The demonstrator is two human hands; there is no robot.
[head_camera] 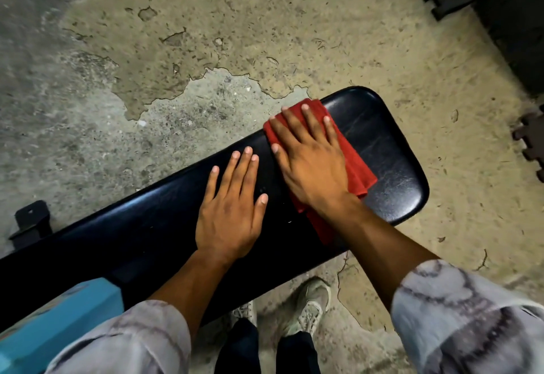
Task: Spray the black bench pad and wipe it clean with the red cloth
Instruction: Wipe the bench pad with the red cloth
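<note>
Two hands lie flat on the black bench pad (391, 150), which runs from the lower left of the frame up toward the right of centre. At lower left, a blue object (56, 323) sits at the pad's near edge. Just left of centre, the left hand (232, 211) rests palm-down, fingers straight, on bare vinyl. Beside it, the right hand (312, 161) presses the red cloth (357, 173) flat with spread fingers. Worn concrete floor (176, 49) surrounds the bench.
</note>
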